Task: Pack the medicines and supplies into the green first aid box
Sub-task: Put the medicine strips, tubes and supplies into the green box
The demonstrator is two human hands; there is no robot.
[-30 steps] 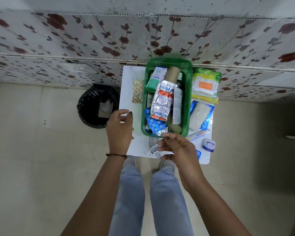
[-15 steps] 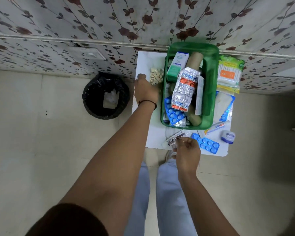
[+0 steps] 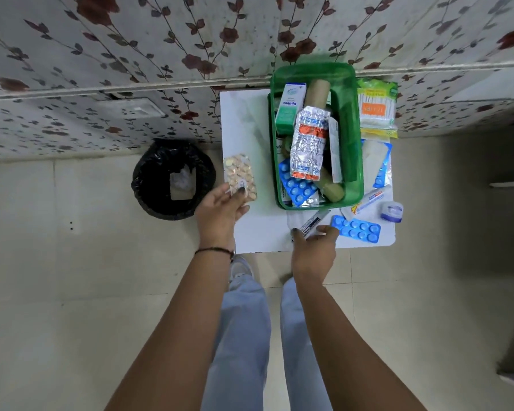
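The green first aid box (image 3: 350, 120) stands on a small white table (image 3: 247, 123), holding a green carton, a silver and orange foil strip (image 3: 307, 143), a blue blister pack and tan rolls. My left hand (image 3: 220, 213) pinches a strip of yellow tablets (image 3: 239, 175) at the table's left edge, left of the box. My right hand (image 3: 313, 250) grips a black and white tube (image 3: 310, 223) just in front of the box. A blue blister pack (image 3: 356, 228) lies beside that hand.
A pack of cotton buds (image 3: 376, 106), a gauze packet (image 3: 376, 161), a white tube (image 3: 368, 200) and a small round jar (image 3: 392, 211) lie right of the box. A black-lined bin (image 3: 172, 178) stands on the floor left of the table. A floral wall runs behind.
My left hand has lifted the yellow tablet strip from the far left of the table and drawn it back toward me. My right hand stays on the tube.
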